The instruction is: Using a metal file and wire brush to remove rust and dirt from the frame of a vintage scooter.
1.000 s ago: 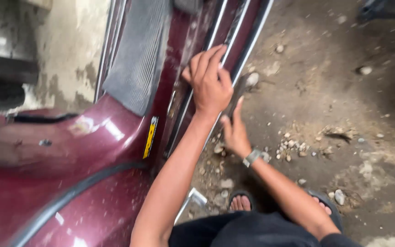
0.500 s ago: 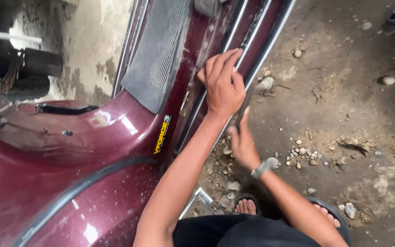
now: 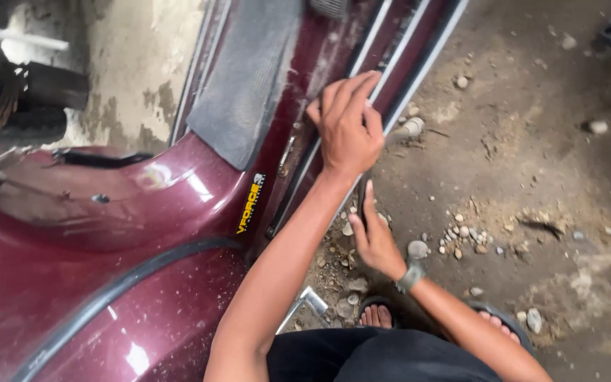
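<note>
— Where the maroon scooter body (image 3: pixel 143 233) narrows into its footboard (image 3: pixel 298 134), what is the left hand (image 3: pixel 348 127) doing?

— It lies flat on the footboard's outer edge, fingers stretched and close together, pressing on the chrome trim strips (image 3: pixel 404 64) that run along that edge. It is spread open and grips nothing; it only touches the metal.

— And the right hand (image 3: pixel 376 237)?

— Lower, just beside the same edge of the footboard, on the ground side. The index finger points up toward the underside of the trim, the other fingers loosely curled. Whether it holds something small I cannot tell; the palm is turned away. A grey watch (image 3: pixel 410 276) sits on that wrist.

— Where does the footboard lie in the frame?

— It runs diagonally from the middle to the top, with a dark rubber mat (image 3: pixel 245 92) on its far side from the hands. A yellow sticker (image 3: pixel 251 204) sits where the footboard meets the curved maroon panel.

— What lies around it?

— On the hand side of the footboard, dirt ground (image 3: pixel 532 177) scattered with small stones (image 3: pixel 461 237). Near the footboard's lower end, a bent metal piece (image 3: pixel 305 303) pokes out from under the body, and close by are the person's feet in sandals (image 3: pixel 380 315). Beyond the mat, a stained concrete wall (image 3: pixel 136 64).
</note>
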